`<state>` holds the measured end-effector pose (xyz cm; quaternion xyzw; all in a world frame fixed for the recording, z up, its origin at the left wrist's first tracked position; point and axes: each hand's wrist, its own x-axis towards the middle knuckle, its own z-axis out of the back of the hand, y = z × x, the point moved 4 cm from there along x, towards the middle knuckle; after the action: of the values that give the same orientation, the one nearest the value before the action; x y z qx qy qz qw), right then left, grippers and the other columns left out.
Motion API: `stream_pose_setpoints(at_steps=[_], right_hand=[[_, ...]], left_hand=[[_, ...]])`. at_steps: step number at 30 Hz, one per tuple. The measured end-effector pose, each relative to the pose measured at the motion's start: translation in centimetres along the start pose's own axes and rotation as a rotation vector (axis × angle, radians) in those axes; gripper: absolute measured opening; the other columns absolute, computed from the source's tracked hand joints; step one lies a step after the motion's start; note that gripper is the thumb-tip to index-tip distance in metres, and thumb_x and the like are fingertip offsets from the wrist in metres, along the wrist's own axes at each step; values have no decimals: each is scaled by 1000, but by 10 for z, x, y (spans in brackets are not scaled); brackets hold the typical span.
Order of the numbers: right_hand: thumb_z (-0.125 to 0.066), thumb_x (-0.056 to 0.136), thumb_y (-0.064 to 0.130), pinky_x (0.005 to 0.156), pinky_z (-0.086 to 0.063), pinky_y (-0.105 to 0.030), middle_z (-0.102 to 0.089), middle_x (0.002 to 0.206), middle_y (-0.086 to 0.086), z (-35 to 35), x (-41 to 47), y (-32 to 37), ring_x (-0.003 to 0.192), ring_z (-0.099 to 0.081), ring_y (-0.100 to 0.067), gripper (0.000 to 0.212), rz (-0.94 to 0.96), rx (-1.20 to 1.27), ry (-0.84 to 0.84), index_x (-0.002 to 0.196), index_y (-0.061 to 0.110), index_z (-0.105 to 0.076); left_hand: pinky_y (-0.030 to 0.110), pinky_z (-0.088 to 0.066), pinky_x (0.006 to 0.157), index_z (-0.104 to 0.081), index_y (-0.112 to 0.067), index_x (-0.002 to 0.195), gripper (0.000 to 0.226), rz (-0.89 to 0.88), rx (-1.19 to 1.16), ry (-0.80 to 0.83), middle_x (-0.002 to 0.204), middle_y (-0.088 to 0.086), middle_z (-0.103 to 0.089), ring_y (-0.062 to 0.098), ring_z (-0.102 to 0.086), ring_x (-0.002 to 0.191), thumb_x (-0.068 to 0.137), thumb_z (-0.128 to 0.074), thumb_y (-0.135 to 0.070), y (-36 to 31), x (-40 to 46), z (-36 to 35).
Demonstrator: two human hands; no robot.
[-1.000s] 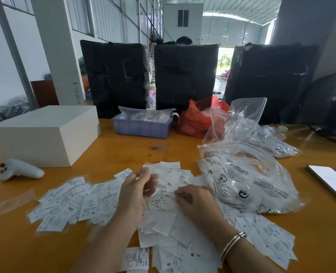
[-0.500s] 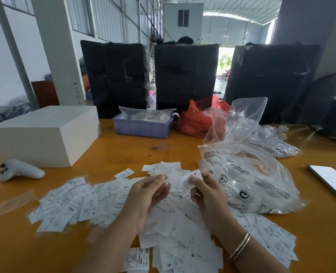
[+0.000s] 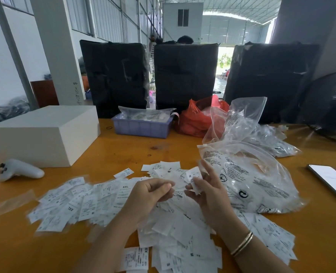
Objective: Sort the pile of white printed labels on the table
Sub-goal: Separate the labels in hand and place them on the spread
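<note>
A wide pile of white printed labels (image 3: 96,201) covers the near part of the orange table (image 3: 123,152), with size marks such as XXL and M showing. My right hand (image 3: 208,192) is raised over the pile and pinches a small white label (image 3: 194,177) marked M between thumb and fingers. To its left, my left hand (image 3: 149,196) hovers just above the pile with fingers curled, its fingertips close to the right hand; whether it holds a label is unclear.
A white box (image 3: 43,133) and a white controller (image 3: 19,170) lie at the left. A purple tray (image 3: 141,127), a red bag (image 3: 198,119) and clear plastic bags (image 3: 251,174) sit behind and right. A phone (image 3: 330,180) lies far right. Black wrapped bundles (image 3: 184,75) stand behind.
Both hands have risen from the pile. My right hand has lifted a label marked M and turned it upward; my left hand has come up beside it.
</note>
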<state>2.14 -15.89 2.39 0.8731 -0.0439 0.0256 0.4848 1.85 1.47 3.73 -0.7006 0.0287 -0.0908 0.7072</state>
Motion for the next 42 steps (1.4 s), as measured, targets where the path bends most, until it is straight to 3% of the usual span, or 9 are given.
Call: stream_pose_setpoints(at_steps=[4,9,14,21,28,31,34,38,42], right_hand=[[-66,79,-3,56,-52,-23,-55,98,-11,1,-1,6,64,-62,-16,45,65,-71,-16,116,22,-60],[-70,75,8,54,-48,-22,-64,73,-7,-3,-5,7,61,-59,-17,11,90,-161,54,81,17,-71],[-64,85,5,58,-48,-21,-62,69,-3,-7,-7,5,62,-58,-14,17,130,-360,108,79,21,-70],[-62,87,4,59,-49,-18,-64,70,0,-5,-8,7,64,-59,-12,14,195,-356,46,86,17,-68],[-62,87,4,61,-47,-17,-64,70,9,-14,-11,3,65,-59,-7,15,240,-574,111,85,19,-66],[-63,87,4,61,-48,-20,-65,71,8,-15,-12,6,66,-60,-8,14,271,-638,115,86,18,-65],[-62,88,5,64,-48,-33,-62,72,1,-18,-14,5,68,-57,-17,14,285,-701,135,85,18,-64],[-62,87,2,61,-49,-22,-62,76,8,-22,-14,1,65,-58,-7,22,273,-704,140,92,24,-63],[-61,87,1,59,-49,-18,-64,73,4,-12,-11,4,61,-60,-7,17,245,-500,37,93,17,-65]], left_hand=[[18,-56,69,-77,-25,83,22,-19,37,12,83,2,-76,16,-73,81,89,-64,-8,-2,2,8],[16,-54,68,-77,-26,82,22,-9,60,61,84,2,-76,16,-73,80,88,-65,-9,0,2,6],[18,-55,70,-76,-21,90,15,10,100,97,84,0,-76,15,-73,81,88,-65,-10,3,3,3],[18,-55,71,-76,-21,90,15,33,107,107,84,-1,-76,13,-72,81,88,-65,-11,4,3,2],[15,-54,66,-75,-20,89,14,29,104,90,82,-2,-76,12,-72,78,88,-65,-10,3,2,3],[16,-54,67,-74,-18,90,13,23,91,99,83,-1,-76,13,-72,81,87,-66,-9,4,3,2],[19,-56,68,-73,-18,89,8,-11,80,87,82,1,-76,16,-73,79,84,-69,-14,3,3,0],[17,-55,63,-73,-21,82,8,-84,102,33,76,-1,-75,16,-73,70,83,-69,-14,1,4,0],[15,-53,62,-74,-20,80,10,-111,92,-15,77,-1,-75,13,-72,71,83,-70,-11,0,5,3]])
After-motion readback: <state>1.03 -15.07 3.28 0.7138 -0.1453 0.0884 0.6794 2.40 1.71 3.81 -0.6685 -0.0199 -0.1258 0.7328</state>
